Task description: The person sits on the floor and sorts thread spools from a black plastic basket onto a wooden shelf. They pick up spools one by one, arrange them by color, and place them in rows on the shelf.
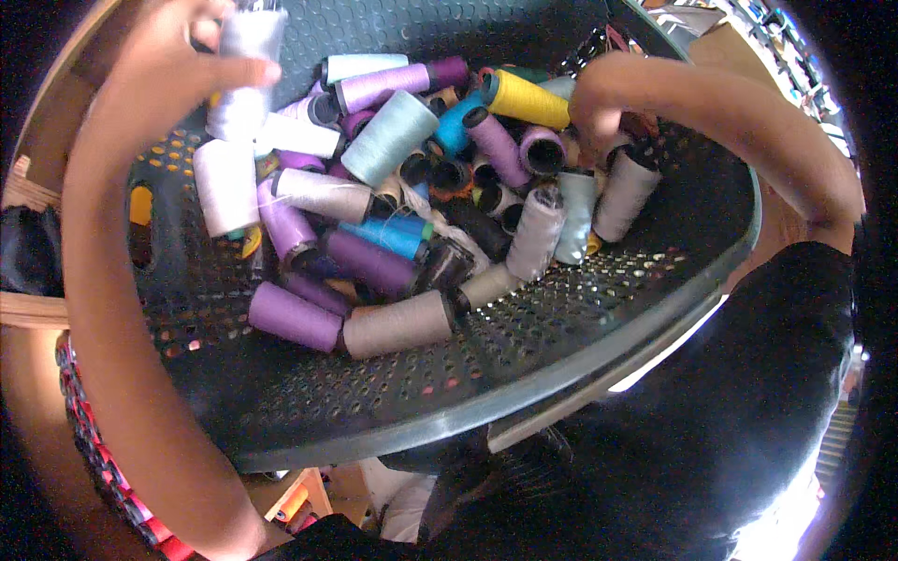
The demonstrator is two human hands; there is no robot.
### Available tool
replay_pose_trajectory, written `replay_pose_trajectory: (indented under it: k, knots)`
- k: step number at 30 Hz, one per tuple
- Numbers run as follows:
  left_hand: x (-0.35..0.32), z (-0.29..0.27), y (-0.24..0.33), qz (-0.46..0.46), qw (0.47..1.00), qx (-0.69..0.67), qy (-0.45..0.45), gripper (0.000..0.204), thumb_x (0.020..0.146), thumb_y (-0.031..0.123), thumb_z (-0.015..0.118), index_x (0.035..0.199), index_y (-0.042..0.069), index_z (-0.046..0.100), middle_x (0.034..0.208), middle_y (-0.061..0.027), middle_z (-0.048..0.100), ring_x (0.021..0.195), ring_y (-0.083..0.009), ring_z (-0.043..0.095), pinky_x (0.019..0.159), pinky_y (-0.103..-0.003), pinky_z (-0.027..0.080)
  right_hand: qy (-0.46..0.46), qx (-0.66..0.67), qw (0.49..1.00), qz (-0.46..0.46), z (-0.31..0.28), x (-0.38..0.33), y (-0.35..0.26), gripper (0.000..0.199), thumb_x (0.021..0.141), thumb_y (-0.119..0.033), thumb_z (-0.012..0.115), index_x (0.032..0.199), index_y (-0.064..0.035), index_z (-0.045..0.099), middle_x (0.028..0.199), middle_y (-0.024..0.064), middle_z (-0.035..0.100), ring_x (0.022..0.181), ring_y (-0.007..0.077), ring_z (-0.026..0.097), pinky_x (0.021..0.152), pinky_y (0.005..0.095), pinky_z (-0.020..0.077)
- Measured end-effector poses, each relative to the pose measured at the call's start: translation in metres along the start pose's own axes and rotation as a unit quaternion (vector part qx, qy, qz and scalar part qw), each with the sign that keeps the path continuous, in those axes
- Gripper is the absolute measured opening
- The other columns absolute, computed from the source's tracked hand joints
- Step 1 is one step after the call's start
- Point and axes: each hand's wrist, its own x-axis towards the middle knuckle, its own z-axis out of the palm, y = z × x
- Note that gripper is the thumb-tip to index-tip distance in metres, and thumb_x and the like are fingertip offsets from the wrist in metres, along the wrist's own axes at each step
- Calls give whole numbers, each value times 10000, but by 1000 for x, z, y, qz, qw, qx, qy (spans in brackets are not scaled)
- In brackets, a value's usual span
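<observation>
My left hand (178, 58) is closed round a pale, shiny spool of thread (248, 56) above the left side of a dark perforated plastic basket (318, 411). Below it stands a white thread spool (225, 187). My right hand (601, 98) bends down into the right side of the pile, beside a yellow spool (527, 99) and near a grey spool (628, 194). Its fingers are blurred and partly hidden. Among the heaped spools are a light blue one (390, 138), a purple one (296, 318) and a grey-brown one (398, 324).
The basket's raised front rim (486, 411) curves across between me and the spools. Wooden shelving (33, 187) stands at the left, with red spools (117, 477) below it. An orange spool (294, 502) shows in a wooden compartment beneath the basket. Shelves of goods line the far right.
</observation>
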Motion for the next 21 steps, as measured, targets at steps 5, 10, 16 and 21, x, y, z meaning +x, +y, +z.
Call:
replay_pose_trajectory:
  k: [5,10,16,21]
  knots:
    - [-24,-6,42,32,993,13,110,405,723,192,790,1032,-16,632,858,-182,661,850,-342,667,809,-405,536,168,40,985,-25,29,-8,3,426,794,-477,753,902,-67,794,874,119,770,869,306,748,788,429,589]
    - [-45,7,65,32,947,268,175,515,699,199,764,1133,-44,630,1056,-233,645,1053,-393,633,952,-417,498,335,-48,941,-25,17,-26,-5,451,678,-504,869,903,-118,811,905,123,773,864,319,744,777,440,593]
    - [-46,0,55,26,968,198,151,475,735,189,740,1129,-42,609,1142,-255,603,1134,-401,595,999,-420,471,248,-180,943,-125,72,-40,-32,265,725,-301,804,927,-129,792,980,59,737,1037,241,699,774,400,573]
    - [-37,-14,49,-14,973,107,203,453,778,200,715,1147,-36,599,1146,-250,611,1124,-375,602,981,-408,475,306,-167,935,-69,90,-26,-32,201,791,-227,744,969,-146,789,1125,44,692,1100,240,651,866,406,539]
